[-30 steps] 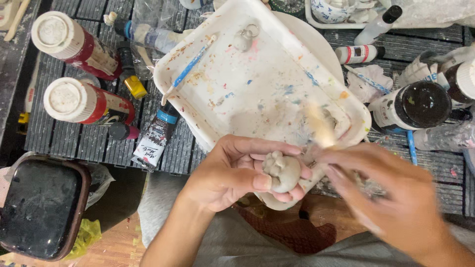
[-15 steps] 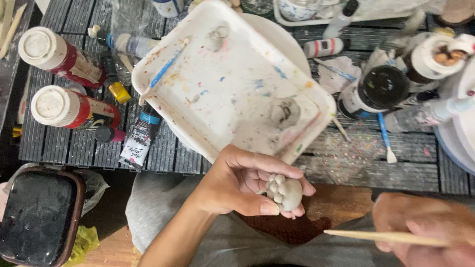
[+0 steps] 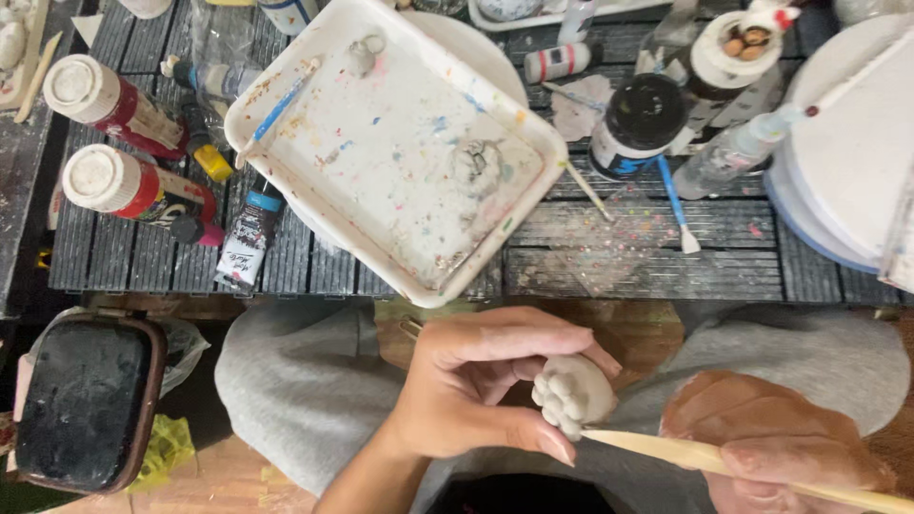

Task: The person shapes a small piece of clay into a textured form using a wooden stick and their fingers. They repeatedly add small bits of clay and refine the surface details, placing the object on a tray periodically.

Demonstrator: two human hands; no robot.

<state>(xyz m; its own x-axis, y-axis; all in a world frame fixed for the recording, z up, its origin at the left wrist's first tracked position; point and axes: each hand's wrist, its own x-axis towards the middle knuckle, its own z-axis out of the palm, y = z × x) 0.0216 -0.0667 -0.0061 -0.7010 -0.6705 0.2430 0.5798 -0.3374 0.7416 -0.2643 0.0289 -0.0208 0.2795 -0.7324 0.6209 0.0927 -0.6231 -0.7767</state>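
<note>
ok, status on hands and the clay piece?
Left hand grips clay piece. Right hand holds wooden stick, tip at clay. Nothing between them.

Soft, even daylight lit the scene; shadows were faint, focus was sharp, and there was no glare.

Craft workspace — paint bottles (image 3: 114, 105), paint-splattered white tray (image 3: 314, 205), brush (image 3: 678, 205) on slatted table (image 3: 619, 257)

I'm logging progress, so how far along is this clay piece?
Done: the clay piece has a rounded body with small toe-like lobes, all bare grey. In hand: the left hand cradles it while the right hand brings a wooden tool tip to its lower edge. Left: probably more shaping; no colour is on it, though paint bottles and a tray sit close by.
</note>
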